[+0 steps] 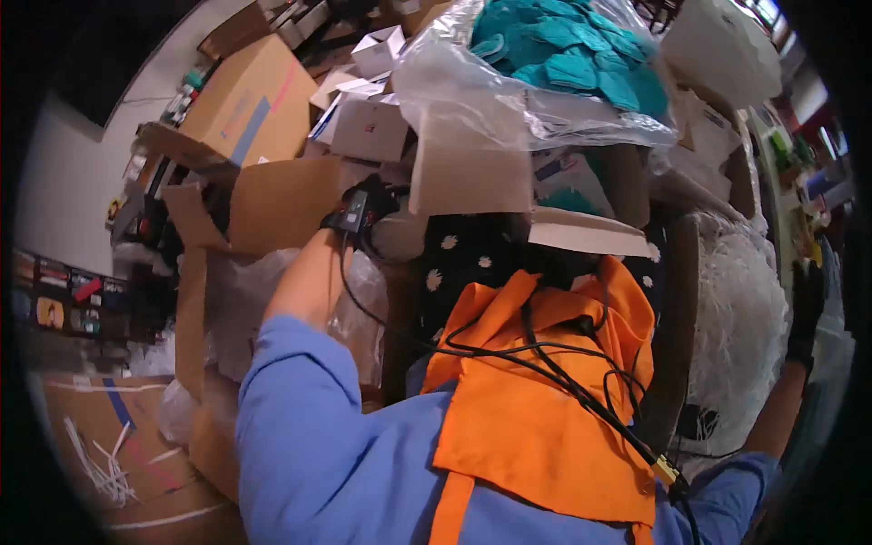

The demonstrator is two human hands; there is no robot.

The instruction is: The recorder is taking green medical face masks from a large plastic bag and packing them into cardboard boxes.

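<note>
My left hand (365, 209), in a black glove with a small device strapped to its back, reaches over the far edge of an open cardboard box (193, 318). Crumpled clear plastic lines that box. A raised brown flap (283, 202) stands just left of the hand, whose fingers are too dark and partly hidden to read. Far to the right, my right hand (805, 295), also dark-gloved, is beside translucent plastic bags (831, 336). Its fingers blur into the shadowed rim of the picture, so any grip there is hidden.
Ahead, a clear-lined box holds a heap of teal fabric pieces (581, 54). White cartons (368, 127) and a large brown box (245, 104) stand at far left. White stringy plastic (740, 309) fills a box at right. Black cables (581, 391) cross my orange apron (536, 445).
</note>
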